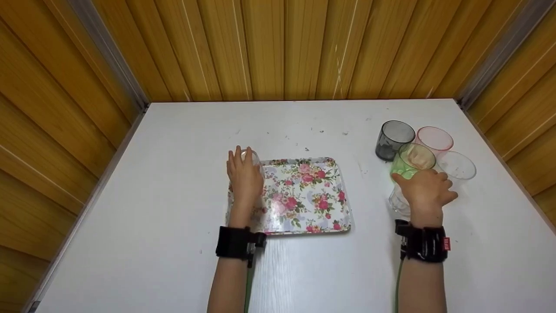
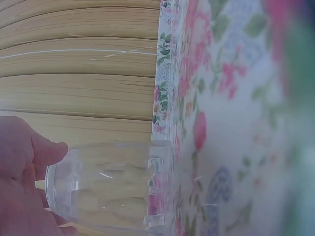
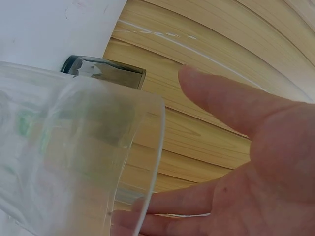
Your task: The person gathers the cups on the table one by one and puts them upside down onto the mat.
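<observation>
My left hand (image 1: pixel 245 178) grips a clear glass (image 2: pixel 108 187) by its rim, thumb on one side and fingers on the other. This glass stands upright at the far left corner of a flowered tray (image 1: pixel 299 198). On the right, my right hand (image 1: pixel 425 189) is spread over a group of glasses and grips none of them. A clear glass (image 1: pixel 398 203), partly hidden by that hand, is nearest to it. In the right wrist view its rim lies between the extended thumb (image 3: pixel 216 96) and fingers. Just beyond is a green glass (image 1: pixel 404 167).
Behind the green glass stand a dark grey glass (image 1: pixel 386 145) and a pink-rimmed glass (image 1: pixel 434 138). Another clear glass (image 1: pixel 460 167) is to the right. Wood-patterned panels (image 1: pixel 282 52) enclose the white table (image 1: pixel 165 208) at the back and sides.
</observation>
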`<act>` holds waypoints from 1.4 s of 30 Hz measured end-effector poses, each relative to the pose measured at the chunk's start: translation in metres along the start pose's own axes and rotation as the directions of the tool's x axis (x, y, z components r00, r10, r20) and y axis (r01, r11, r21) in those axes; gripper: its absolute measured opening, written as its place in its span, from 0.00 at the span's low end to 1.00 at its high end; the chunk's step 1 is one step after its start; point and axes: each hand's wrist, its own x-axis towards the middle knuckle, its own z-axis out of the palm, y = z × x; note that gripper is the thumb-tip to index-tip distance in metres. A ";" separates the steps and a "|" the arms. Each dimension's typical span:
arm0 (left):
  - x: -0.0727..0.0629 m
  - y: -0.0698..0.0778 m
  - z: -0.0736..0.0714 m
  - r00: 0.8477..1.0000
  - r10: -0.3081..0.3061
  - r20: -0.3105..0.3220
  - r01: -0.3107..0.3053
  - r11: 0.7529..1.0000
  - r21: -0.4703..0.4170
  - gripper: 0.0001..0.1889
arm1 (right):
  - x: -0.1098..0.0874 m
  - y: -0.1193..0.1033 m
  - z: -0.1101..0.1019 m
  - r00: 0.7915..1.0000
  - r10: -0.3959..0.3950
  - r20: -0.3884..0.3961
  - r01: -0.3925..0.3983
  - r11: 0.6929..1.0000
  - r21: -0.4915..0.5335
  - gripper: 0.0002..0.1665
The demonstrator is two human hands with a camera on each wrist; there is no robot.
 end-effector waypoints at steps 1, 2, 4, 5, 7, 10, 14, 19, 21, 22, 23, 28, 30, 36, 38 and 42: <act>0.000 0.000 0.000 1.000 -0.003 0.004 0.003 1.000 0.001 0.25 | 0.000 0.000 0.000 1.000 0.003 0.004 -0.003 1.000 -0.002 0.53; 0.000 0.000 0.000 1.000 -0.005 0.007 0.005 1.000 0.005 0.25 | 0.001 0.001 0.000 1.000 0.007 0.009 -0.007 1.000 -0.004 0.54; 0.000 0.000 -0.001 1.000 -0.006 0.010 0.006 1.000 0.012 0.25 | 0.002 0.001 0.001 1.000 0.015 0.024 -0.015 1.000 -0.004 0.54; 0.000 0.000 -0.001 1.000 -0.007 0.011 0.006 1.000 0.016 0.25 | 0.003 0.001 0.001 0.999 0.019 0.031 -0.019 1.000 -0.004 0.55; 0.000 0.000 -0.001 1.000 -0.006 0.012 0.005 1.000 0.024 0.25 | 0.004 0.002 0.001 0.999 0.025 0.044 -0.025 1.000 -0.001 0.55; 0.000 0.000 -0.001 1.000 -0.006 0.017 0.006 1.000 0.026 0.25 | 0.006 0.003 0.002 0.998 0.032 0.062 -0.032 0.999 -0.002 0.56; 0.000 -0.001 -0.001 1.000 -0.013 0.024 0.012 1.000 0.027 0.25 | 0.008 0.003 0.003 0.995 0.040 0.091 -0.040 0.999 -0.006 0.57; 0.000 -0.001 0.000 1.000 -0.013 0.020 0.012 1.000 0.026 0.25 | 0.010 0.004 0.003 0.992 0.037 0.120 -0.034 0.999 -0.030 0.60; 0.000 -0.001 -0.001 1.000 -0.011 0.014 0.011 1.000 0.013 0.25 | 0.010 0.004 0.003 0.992 0.033 0.125 -0.029 0.999 -0.037 0.60; 0.000 -0.001 -0.001 1.000 -0.012 0.012 0.012 1.000 0.005 0.25 | 0.010 0.004 0.003 0.992 0.032 0.126 -0.027 0.999 -0.039 0.61; 0.000 -0.001 -0.001 1.000 -0.013 0.011 0.013 1.000 -0.003 0.24 | 0.010 0.004 0.003 0.992 0.030 0.125 -0.025 0.999 -0.040 0.61; 0.001 -0.001 -0.002 1.000 -0.021 0.014 0.021 0.999 -0.026 0.24 | 0.010 0.005 0.004 0.992 0.021 0.123 -0.017 0.999 -0.034 0.60; 0.001 -0.001 -0.003 1.000 -0.023 0.015 0.024 0.999 -0.033 0.24 | 0.010 0.005 0.004 0.992 0.018 0.126 -0.014 0.999 -0.031 0.60; 0.002 -0.002 -0.001 1.000 -0.026 0.009 0.027 0.997 -0.079 0.26 | 0.011 0.005 0.003 0.994 -0.001 0.111 0.002 1.000 -0.011 0.58; 0.002 -0.003 0.000 1.000 -0.026 0.005 0.026 0.996 -0.091 0.26 | 0.011 0.005 0.004 0.995 -0.006 0.100 0.006 1.000 -0.002 0.56; 0.002 -0.004 0.000 1.000 -0.022 -0.006 0.021 0.995 -0.100 0.27 | 0.011 0.005 0.003 0.994 -0.010 0.105 0.010 1.000 -0.002 0.56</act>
